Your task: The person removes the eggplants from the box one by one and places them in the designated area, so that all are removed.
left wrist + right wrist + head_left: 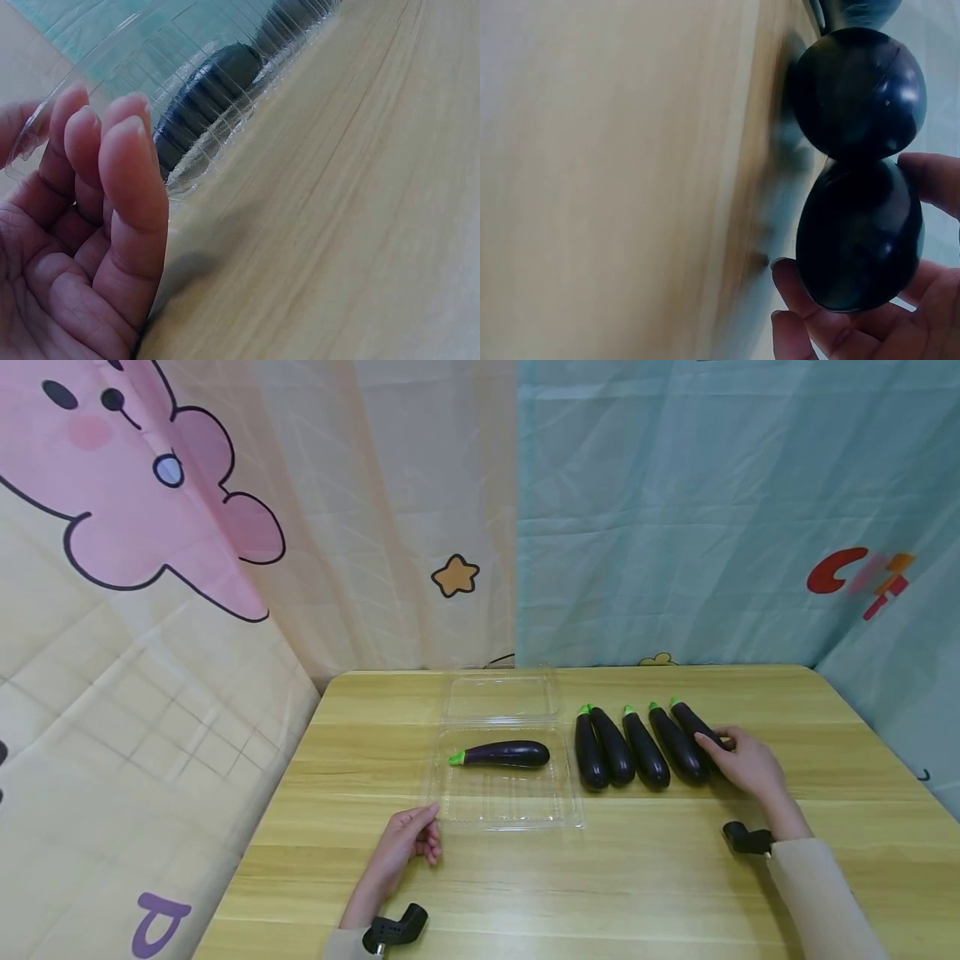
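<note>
A clear plastic clamshell box (498,806) lies with its lid folded back, and one dark eggplant (510,753) with a green stem rests crosswise in its base. My left hand (408,839) pinches the box's near left corner between thumb and fingers; in the left wrist view the rim (34,135) passes between them. Right of the box, several eggplants (647,752) lie in a row, stems away from me. My right hand (746,764) grips the rightmost eggplant (859,240) near its blunt end, thumb on one side and fingers on the other. It sits against the neighbouring eggplant (859,94).
The wooden table (600,893) ends at a back edge close behind the lid (501,697). Printed curtains (390,527) hang behind it and along the sides. A black wrist camera (395,927) is on the left wrist, and another black camera (746,838) on the right.
</note>
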A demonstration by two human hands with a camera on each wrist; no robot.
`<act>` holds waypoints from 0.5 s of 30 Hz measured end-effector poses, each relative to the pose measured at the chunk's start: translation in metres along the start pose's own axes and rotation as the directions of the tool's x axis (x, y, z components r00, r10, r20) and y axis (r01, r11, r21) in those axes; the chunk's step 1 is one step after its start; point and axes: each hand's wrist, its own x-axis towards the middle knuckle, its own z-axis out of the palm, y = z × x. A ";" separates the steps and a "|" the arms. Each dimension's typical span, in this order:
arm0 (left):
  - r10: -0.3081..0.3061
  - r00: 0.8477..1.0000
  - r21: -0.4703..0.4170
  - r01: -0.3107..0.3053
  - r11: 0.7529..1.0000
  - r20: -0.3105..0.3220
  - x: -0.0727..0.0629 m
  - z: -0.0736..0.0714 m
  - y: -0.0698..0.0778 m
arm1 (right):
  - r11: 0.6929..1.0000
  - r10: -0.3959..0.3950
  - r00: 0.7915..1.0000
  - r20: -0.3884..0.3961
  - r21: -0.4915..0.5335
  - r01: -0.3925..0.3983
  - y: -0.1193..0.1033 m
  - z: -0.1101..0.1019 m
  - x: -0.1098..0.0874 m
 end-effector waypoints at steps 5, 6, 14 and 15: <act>0.003 1.000 -0.002 -0.003 1.000 0.000 0.000 0.000 0.000 | 1.000 0.010 1.000 0.029 -0.008 -0.010 0.002 0.001 0.002; 0.004 1.000 -0.001 -0.004 1.000 -0.001 0.000 0.000 0.000 | 1.000 0.011 0.999 0.033 -0.010 -0.010 0.002 0.000 0.002; -0.002 1.000 -0.004 0.002 1.000 -0.001 -0.001 0.000 0.000 | 1.000 0.001 0.997 0.072 -0.027 0.001 0.003 0.002 0.002; -0.001 1.000 -0.005 0.001 1.000 -0.001 -0.001 0.001 0.000 | 1.000 -0.001 0.997 0.074 -0.030 0.003 0.003 0.002 0.002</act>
